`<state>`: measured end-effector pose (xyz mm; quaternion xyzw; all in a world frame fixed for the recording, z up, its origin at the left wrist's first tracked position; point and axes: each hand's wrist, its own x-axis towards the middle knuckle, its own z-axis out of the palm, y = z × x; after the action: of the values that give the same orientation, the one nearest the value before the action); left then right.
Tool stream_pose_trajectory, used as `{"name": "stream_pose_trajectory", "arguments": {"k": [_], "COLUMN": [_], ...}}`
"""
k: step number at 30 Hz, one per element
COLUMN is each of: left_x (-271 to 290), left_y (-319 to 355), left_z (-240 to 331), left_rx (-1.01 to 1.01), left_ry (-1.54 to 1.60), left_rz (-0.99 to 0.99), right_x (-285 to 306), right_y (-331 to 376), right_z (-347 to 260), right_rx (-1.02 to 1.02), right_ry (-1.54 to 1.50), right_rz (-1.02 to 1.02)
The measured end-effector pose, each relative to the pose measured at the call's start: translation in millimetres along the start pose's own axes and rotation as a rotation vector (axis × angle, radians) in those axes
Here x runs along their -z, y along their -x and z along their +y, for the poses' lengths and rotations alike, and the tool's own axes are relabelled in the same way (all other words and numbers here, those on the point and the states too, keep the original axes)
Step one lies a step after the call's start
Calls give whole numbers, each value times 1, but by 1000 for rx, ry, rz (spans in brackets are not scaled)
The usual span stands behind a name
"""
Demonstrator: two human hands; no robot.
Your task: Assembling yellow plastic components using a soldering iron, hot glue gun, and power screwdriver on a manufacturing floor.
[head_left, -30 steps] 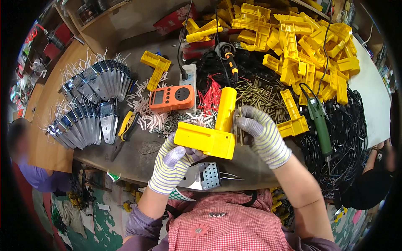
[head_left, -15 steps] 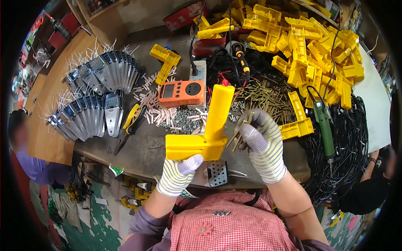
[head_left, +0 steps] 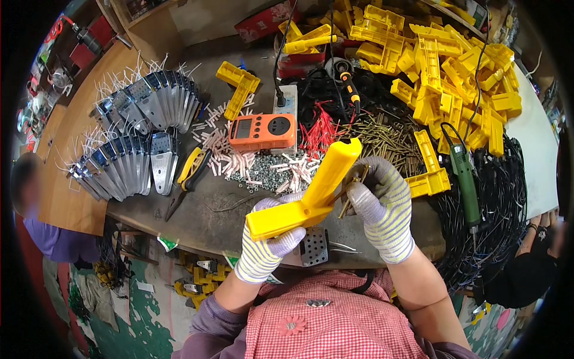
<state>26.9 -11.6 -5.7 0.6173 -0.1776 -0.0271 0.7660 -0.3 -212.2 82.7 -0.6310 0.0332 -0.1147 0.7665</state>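
My left hand (head_left: 262,254), in a striped glove, is closed around the wide end of a yellow plastic housing (head_left: 332,173). The housing is L-shaped and tilted, its tube-like arm pointing up and away to the right. My right hand (head_left: 385,209), gloved the same way, pinches several long brass-coloured screws (head_left: 345,209) between thumb and fingers. One screw appears to touch the housing's side near the corner; its tip is hidden. Under the housing, a perforated metal plate (head_left: 314,246) with white wires lies at the table's near edge.
An orange meter (head_left: 262,132), pliers (head_left: 190,173) and rows of metal plates (head_left: 110,164) lie to the left. Loose screws (head_left: 391,136), nuts (head_left: 263,173) and pinkish sleeves (head_left: 299,172) cover the middle. Yellow housings (head_left: 445,72), black cables (head_left: 496,203) and a green electric screwdriver (head_left: 464,179) are right.
The housing has tilted and turned in my left hand, shifting right. My right hand has brought the screws up against its side. Red wires and pinkish sleeves behind it now show more.
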Motion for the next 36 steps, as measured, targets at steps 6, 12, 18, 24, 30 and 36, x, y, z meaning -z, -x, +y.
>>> {"name": "stream_pose_trajectory", "arguments": {"k": [6, 12, 18, 24, 30, 36], "left_x": [-5, -19, -9, -16, -22, -34], "left_y": [-1, -7, 0, -1, -5, -2], "left_z": [4, 10, 1, 7, 18, 10], "left_rx": [-77, -111, -58, -86, -127, -220], "left_ry": [-71, 40, -38, -185, -296, -62], "left_rz": [12, 40, 201, 180, 57, 42], "right_x": [10, 0, 35, 52, -8, -10], "right_y": [-1, -1, -30, -31, 7, 8], "right_z": [13, 7, 11, 11, -4, 4], "right_rx": [481, 69, 32, 419, -55, -35], "right_ry": [701, 315, 401, 795, -109, 19], "right_rz": [81, 86, 108, 166, -44, -30]}}
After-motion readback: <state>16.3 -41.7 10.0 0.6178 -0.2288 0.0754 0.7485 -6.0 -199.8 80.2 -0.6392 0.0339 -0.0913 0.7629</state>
